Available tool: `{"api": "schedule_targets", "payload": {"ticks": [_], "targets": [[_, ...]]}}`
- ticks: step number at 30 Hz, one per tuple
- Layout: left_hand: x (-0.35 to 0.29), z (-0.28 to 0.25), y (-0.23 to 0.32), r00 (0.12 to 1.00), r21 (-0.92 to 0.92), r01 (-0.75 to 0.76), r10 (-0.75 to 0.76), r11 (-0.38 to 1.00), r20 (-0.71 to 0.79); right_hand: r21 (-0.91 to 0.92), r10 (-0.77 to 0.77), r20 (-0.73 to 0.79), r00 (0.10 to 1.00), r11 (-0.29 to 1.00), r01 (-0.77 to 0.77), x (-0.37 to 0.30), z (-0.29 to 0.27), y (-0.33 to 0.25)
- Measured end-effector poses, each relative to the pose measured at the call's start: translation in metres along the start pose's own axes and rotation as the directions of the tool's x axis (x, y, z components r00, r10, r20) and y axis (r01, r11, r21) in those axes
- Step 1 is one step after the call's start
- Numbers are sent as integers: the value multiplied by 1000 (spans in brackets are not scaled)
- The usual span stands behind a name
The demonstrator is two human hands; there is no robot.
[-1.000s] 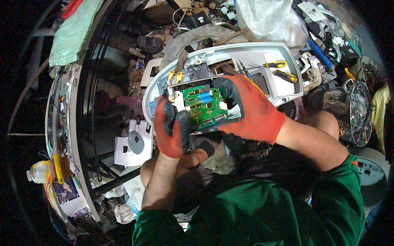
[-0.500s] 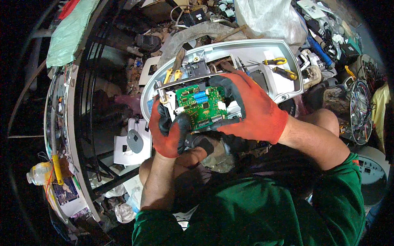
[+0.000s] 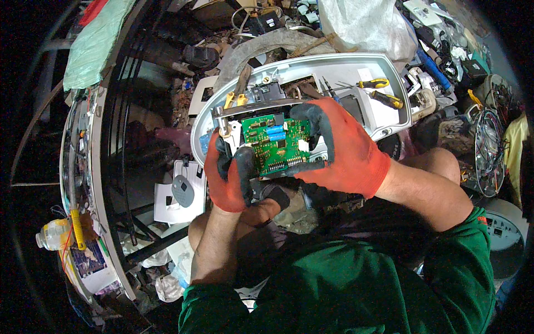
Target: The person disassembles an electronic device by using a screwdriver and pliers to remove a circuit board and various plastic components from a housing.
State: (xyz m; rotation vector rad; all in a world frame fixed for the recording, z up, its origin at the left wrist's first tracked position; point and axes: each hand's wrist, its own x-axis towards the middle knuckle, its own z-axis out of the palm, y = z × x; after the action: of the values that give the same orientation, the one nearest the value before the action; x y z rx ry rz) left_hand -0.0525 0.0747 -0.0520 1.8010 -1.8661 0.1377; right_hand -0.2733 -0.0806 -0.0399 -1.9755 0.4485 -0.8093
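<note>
Both my hands wear red gloves with dark palms and fingers. Between them is a green circuit board [image 3: 282, 149] with blue components, set in a device that has a metal plate [image 3: 267, 104] along its far edge and a small silvery cylinder at its far left corner. My left hand [image 3: 229, 175] grips the left side, its thumb over the near left edge. On the right side my right hand [image 3: 339, 147] is wrapped round the device, fingers at the far corner and thumb at the near edge. The device is held above a pale oval plastic housing [image 3: 397, 83]. Its underside is hidden.
Inside the housing lie yellow-and-black screwdrivers [image 3: 385, 99] and yellow-handled pliers [image 3: 236, 100]. A white sack [image 3: 364, 28] stands beyond it. At left is a dark metal frame [image 3: 123, 167]; a bundle of wires [image 3: 488, 139] sits at right. Scrap surrounds everything.
The circuit board device has shifted very slightly right and its tilt has altered a little. Both hands keep their grip on it.
</note>
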Motion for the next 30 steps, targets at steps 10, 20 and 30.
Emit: {"api": "schedule_targets", "payload": {"ticks": [10, 20, 30], "targets": [[22, -2, 12, 897, -693, 414, -396, 590, 199, -61, 79, 32, 996, 995, -77, 3, -5, -1], [33, -26, 34, 920, 260, -279, 335, 924, -202, 342, 31, 15, 999, 939, -34, 1, -2, 26], [44, -54, 55, 840, 435, -356, 487, 827, -239, 235, 80, 185, 979, 964, -123, -7, -18, 64]]}}
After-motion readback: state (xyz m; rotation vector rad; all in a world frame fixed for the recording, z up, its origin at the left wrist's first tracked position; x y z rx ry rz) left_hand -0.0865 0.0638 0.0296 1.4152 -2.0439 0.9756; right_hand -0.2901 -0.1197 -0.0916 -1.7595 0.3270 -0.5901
